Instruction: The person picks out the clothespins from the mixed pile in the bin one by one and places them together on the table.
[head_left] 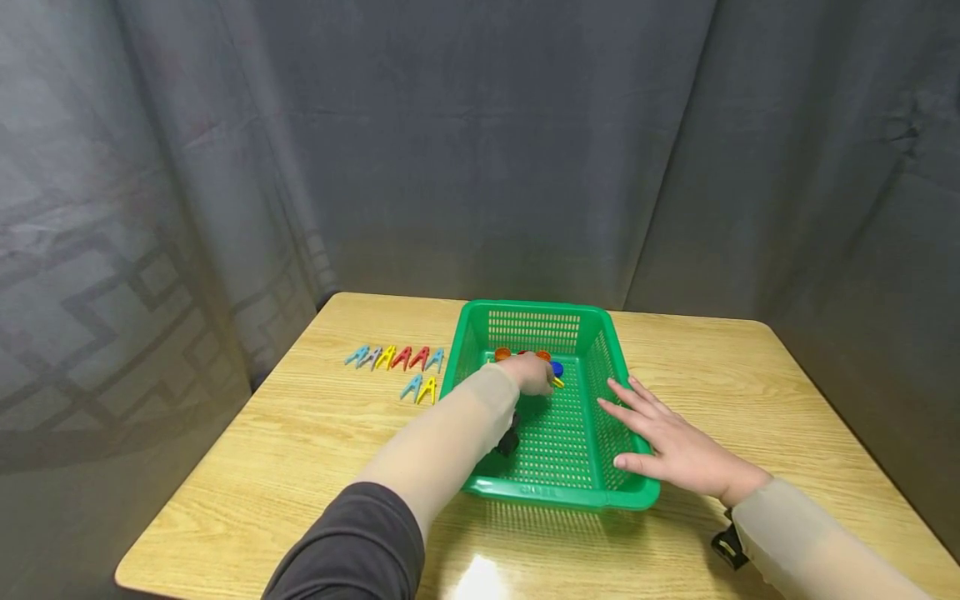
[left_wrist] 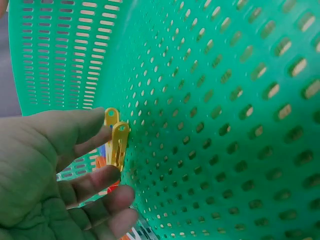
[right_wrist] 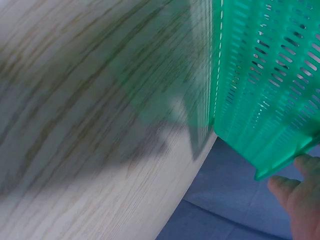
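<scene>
My left hand [head_left: 531, 372] reaches down inside the green basket [head_left: 555, 493]. Its fingertips [left_wrist: 112, 175] are at a yellow clothespin [left_wrist: 120, 142], which lies near the basket floor. Thumb and fingers are loosely bent and apart; whether they touch the clothespin is hard to make out. Beyond the hand lie a blue round cap [head_left: 557, 368] and orange round pieces [head_left: 502, 354], partly hidden. My right hand [head_left: 678, 446] is spread beside the basket's right wall, fingers extended over the rim; in the right wrist view its fingertips [right_wrist: 302, 162] are at the rim.
Left of the basket on the wooden table [head_left: 300, 467], several clothespins lie in two rows, among them a red one [head_left: 420, 358], a blue one [head_left: 411, 386] and a yellow one [head_left: 427, 389]. A grey curtain [head_left: 480, 167] hangs behind the table.
</scene>
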